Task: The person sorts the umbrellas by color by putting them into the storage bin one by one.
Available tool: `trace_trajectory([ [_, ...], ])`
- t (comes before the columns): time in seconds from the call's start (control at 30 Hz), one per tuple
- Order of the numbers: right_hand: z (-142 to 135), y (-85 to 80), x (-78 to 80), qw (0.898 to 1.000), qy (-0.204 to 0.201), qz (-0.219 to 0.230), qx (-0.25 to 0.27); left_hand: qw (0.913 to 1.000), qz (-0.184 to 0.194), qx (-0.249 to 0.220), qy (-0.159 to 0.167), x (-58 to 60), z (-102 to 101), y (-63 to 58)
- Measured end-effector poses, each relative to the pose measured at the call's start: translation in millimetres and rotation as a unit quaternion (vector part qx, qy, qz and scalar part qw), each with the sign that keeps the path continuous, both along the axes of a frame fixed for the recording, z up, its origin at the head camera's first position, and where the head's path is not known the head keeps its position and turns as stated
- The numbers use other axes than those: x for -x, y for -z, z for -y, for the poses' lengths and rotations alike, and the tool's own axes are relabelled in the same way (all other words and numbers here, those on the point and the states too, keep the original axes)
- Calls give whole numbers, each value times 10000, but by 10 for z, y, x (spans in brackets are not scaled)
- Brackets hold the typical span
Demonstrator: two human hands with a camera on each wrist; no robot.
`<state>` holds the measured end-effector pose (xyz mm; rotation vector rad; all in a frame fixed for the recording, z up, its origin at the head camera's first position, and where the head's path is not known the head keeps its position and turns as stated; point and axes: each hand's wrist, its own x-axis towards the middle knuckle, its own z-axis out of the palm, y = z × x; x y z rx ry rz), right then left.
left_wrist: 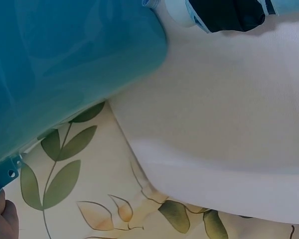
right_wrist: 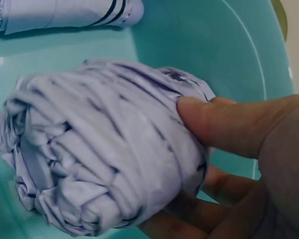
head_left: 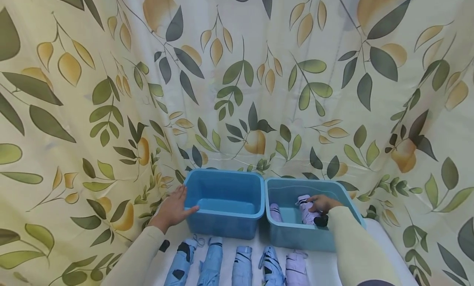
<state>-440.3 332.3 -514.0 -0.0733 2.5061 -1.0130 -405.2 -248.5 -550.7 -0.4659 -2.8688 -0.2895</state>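
Note:
My right hand (head_left: 325,204) grips a folded lilac umbrella (head_left: 306,210) inside the right-hand teal bin (head_left: 301,238). In the right wrist view the thumb (right_wrist: 224,122) lies along the near side of its wrapped cloth, with the other fingers curled underneath. A second lilac umbrella (head_left: 275,212) lies by the left wall of that same bin. My left hand (head_left: 173,208) rests at the left end of the blue bin (head_left: 222,227), fingers extended and thumb over the front rim. Nothing shows inside the blue bin.
Along the front of the white table (left_wrist: 229,109) lie several folded umbrellas: blue ones, such as the black-patched one (head_left: 180,259) at left, and a lilac one (head_left: 296,268) at right. The two bins stand side by side against a leaf-patterned curtain (head_left: 244,92).

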Motion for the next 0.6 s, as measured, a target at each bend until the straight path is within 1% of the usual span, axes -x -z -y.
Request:
trace_trajectory([
  [0.03, 6, 13, 3, 10000, -69, -27, -47, 10000, -2, 14, -11, 2, -4, 0],
  [0.17, 26, 70, 42, 9994, -131, -92, -292, 10000, -5, 63, -66, 17, -6, 0],
  [0.3, 54, 124, 87, 9986, -253, -73, -466, 9999, 25, 60, -107, 35, 5, 16],
  [0.37, 73, 144, 98, 9974, -429, -116, -563, 9999, 40, 67, -129, 37, 10, 29],
  [0.5, 108, 161, 92, 9960, -508, -20, -738, 9999, 57, 17, -110, 21, 12, 28],
  [0.6, 127, 158, 86, 9945, -550, 149, -876, 9999, 84, -25, -105, 16, 10, 19],
])
